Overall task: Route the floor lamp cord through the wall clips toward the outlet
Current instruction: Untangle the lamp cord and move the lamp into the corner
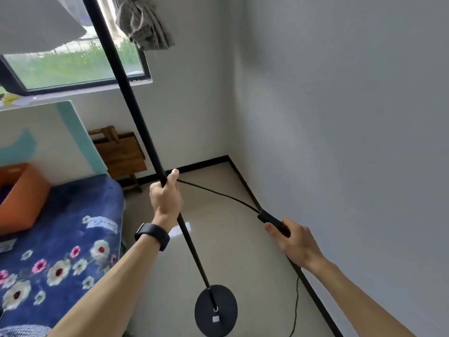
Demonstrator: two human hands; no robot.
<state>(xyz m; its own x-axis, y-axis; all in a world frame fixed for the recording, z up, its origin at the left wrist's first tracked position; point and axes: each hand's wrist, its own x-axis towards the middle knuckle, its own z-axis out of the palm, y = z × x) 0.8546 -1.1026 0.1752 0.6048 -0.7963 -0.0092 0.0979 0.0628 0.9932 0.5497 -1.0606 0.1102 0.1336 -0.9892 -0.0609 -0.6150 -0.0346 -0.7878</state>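
Observation:
The floor lamp's black pole rises from a round black base on the floor up to a white shade at the top left. My left hand, with a black watch on its wrist, grips the pole about halfway up. A thin black cord runs from the pole by that hand to a black inline switch, which my right hand holds. More cord trails down near the baseboard. No wall clips or outlet are visible.
A bed with a blue flowered blanket and an orange box lies at the left. A wooden folding table leans on the far wall under the window. Grey walls meet at a corner; a black baseboard runs along the right wall.

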